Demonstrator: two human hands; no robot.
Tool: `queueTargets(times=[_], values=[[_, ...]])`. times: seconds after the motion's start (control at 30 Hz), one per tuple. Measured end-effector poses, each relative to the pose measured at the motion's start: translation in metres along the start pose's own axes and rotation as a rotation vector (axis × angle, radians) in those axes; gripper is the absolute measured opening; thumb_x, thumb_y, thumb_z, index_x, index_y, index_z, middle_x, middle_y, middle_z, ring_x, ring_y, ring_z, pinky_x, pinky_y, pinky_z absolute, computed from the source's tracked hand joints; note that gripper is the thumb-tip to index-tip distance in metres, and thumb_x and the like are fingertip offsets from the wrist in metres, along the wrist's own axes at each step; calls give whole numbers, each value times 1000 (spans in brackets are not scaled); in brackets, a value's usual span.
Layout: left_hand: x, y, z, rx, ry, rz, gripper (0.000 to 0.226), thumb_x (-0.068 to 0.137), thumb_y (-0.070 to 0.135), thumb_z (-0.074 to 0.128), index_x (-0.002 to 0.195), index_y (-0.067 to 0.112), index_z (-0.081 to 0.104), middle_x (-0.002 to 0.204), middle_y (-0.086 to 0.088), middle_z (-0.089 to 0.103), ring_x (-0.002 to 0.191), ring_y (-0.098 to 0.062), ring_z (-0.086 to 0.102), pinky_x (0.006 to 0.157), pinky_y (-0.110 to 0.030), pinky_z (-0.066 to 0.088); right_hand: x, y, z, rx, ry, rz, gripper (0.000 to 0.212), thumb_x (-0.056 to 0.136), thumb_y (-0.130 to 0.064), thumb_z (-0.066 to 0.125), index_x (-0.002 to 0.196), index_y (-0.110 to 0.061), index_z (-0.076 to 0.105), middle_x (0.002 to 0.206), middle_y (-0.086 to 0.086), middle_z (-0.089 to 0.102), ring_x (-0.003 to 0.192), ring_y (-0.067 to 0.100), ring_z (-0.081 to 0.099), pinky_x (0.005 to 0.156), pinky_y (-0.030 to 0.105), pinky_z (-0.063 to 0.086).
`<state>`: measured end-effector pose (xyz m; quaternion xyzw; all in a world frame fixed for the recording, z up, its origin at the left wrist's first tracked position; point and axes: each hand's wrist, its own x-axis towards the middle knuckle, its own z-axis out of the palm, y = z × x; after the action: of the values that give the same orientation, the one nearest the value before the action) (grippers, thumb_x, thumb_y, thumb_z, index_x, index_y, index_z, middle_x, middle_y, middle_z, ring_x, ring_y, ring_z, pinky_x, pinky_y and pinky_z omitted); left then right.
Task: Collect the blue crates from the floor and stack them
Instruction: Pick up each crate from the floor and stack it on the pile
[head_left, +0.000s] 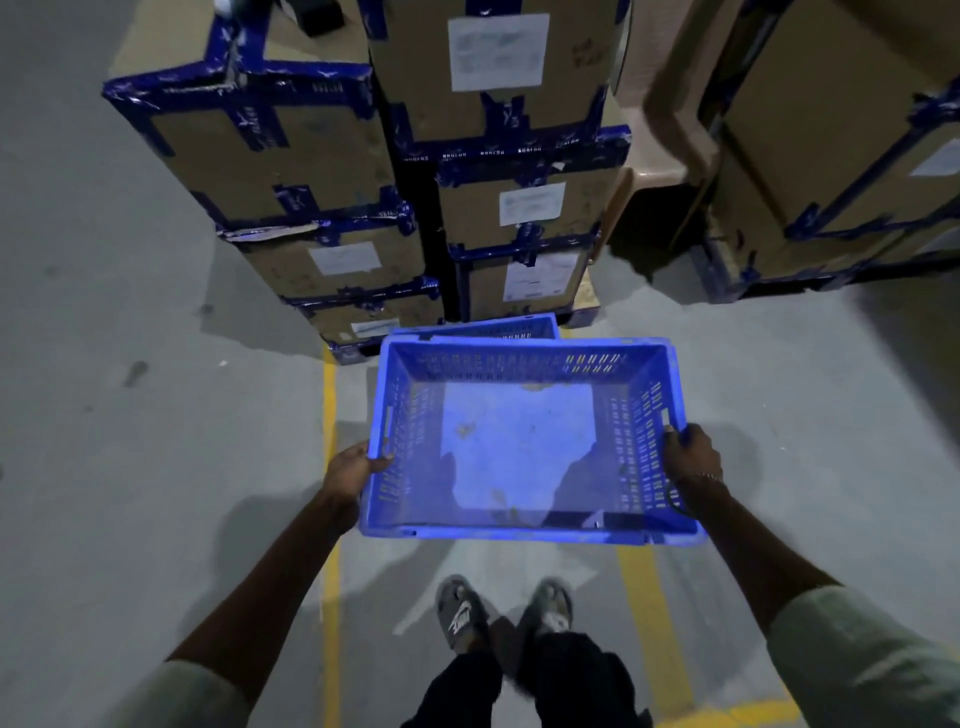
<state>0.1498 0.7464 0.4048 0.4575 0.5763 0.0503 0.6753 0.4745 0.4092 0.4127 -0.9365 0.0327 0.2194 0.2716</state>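
Note:
I carry an empty blue crate (524, 447) with slotted walls, held level above the floor in front of my legs. My left hand (353, 470) grips its left rim, fingers curled over the edge. My right hand (693, 452) grips the right rim near the handle slot. Just beyond the held crate, a second blue crate (498, 328) sits on the floor against the boxes; only its far rim and wall show, the rest is hidden by the crate I hold.
Tall stacks of cardboard boxes with blue tape (332, 197) rise directly ahead, and another stack (831, 156) stands at the right. Yellow floor lines (330, 467) run either side of my feet. Open grey floor (104, 415) lies to the left.

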Motion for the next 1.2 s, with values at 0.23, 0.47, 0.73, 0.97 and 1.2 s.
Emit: queueTargets(times=[0.23, 0.47, 0.73, 0.97, 1.2], values=[[103, 37, 36, 2, 70, 128, 35, 82, -18, 63, 91, 15, 74, 68, 6, 77, 59, -15, 70, 67, -34, 62, 122, -70, 50, 34, -48, -62, 31, 100, -36, 54, 94, -5, 54, 108, 30, 62, 106, 46, 58, 85, 42, 43], [212, 51, 53, 50, 118, 227, 18, 79, 7, 73, 94, 16, 74, 86, -6, 74, 71, -22, 68, 76, -36, 59, 235, -108, 119, -25, -95, -216, 37, 101, -39, 52, 114, -4, 58, 121, 28, 61, 114, 47, 56, 94, 45, 44], [331, 22, 55, 95, 202, 292, 17, 95, 12, 70, 113, 12, 72, 90, -6, 73, 71, -18, 70, 79, -39, 62, 307, -102, 200, -45, -66, -306, 41, 99, -44, 50, 110, -6, 60, 116, 27, 64, 112, 45, 58, 92, 44, 46], [354, -14, 40, -4, 151, 438, 6, 92, 19, 74, 95, 20, 79, 90, -3, 77, 77, -20, 71, 78, -35, 61, 338, -88, 227, -56, 32, -407, 68, 84, -77, 41, 114, -19, 61, 113, 16, 70, 110, 40, 62, 94, 46, 49], [352, -57, 41, -302, -125, 528, 27, 102, 35, 54, 105, 13, 69, 91, 1, 75, 79, -15, 72, 75, -30, 58, 349, -81, 229, 232, -160, -509, 33, 88, -50, 64, 101, -21, 72, 93, 9, 74, 60, 16, 66, 73, 43, 61]])
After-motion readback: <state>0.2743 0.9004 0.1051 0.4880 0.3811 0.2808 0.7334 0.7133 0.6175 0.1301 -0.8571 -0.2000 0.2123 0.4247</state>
